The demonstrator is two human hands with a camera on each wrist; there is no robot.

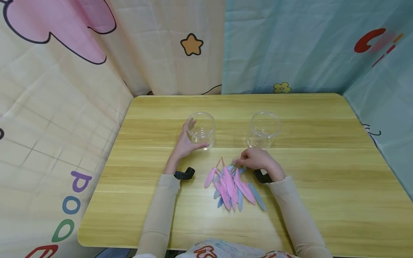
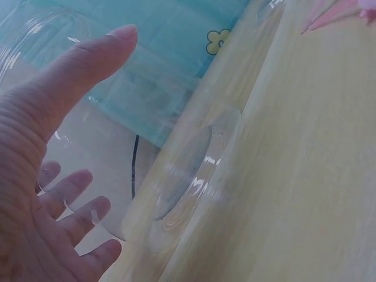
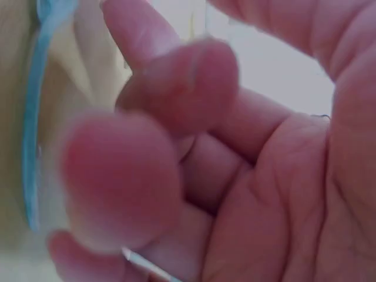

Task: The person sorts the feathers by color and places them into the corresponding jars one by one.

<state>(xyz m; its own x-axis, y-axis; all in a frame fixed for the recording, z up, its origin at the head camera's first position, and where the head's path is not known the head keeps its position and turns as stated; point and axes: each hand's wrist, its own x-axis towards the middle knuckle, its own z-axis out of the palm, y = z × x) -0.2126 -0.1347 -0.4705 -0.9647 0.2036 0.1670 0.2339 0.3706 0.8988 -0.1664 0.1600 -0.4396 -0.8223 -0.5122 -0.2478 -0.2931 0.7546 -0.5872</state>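
Note:
My left hand [image 1: 188,140] is wrapped around a clear plastic cup [image 1: 209,130] standing on the table, thumb in front and fingers on the far side. Through its transparent wall [image 2: 194,170] the table shows in the left wrist view. Pink feathers [image 1: 229,184] and blue feathers [image 1: 257,197] lie in a loose pile between the arms, quills pointing away. At the pile's far end my right hand [image 1: 256,158] has curled fingers and pinches a feather by its quill end. The right wrist view shows a pale quill tip [image 3: 141,259] among the fingers; the grip is partly hidden.
A second clear cup [image 1: 265,125] stands just beyond the right hand. Wood-patterned table [image 1: 338,179] extends to both sides. Printed curtains [image 1: 274,46] hang along the back and sides. Each wrist wears a black band [image 1: 185,174].

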